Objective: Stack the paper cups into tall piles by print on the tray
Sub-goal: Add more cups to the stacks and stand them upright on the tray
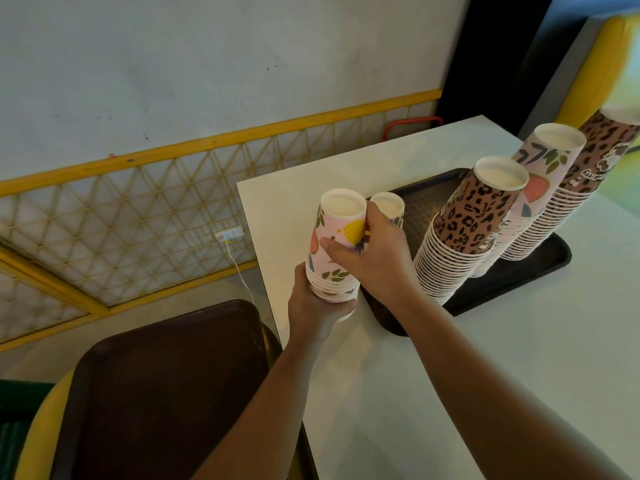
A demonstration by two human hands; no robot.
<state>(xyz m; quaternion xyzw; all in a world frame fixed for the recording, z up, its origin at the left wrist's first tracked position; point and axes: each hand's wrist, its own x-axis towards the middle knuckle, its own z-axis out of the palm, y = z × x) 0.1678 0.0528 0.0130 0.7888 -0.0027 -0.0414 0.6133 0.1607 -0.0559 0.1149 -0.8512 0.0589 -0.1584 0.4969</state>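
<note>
A short pile of upside-down pink fruit-print cups (332,237) is held at the table's left edge, just left of the black tray (512,284). My left hand (318,306) grips its lower rims from below. My right hand (374,251) wraps the top cup's side. Behind my right hand another fruit-print cup (388,204) stands on the tray, mostly hidden. On the tray rise a leopard-print pile (460,230), a taller fruit-print pile (540,188) and a tall leopard-print pile (595,154) at the far right.
The white table (450,393) runs from the middle to the right. A brown tray (166,393) lies on a yellow seat at lower left. A yellow lattice railing (138,209) and a wall socket with a white cable (230,237) lie beyond.
</note>
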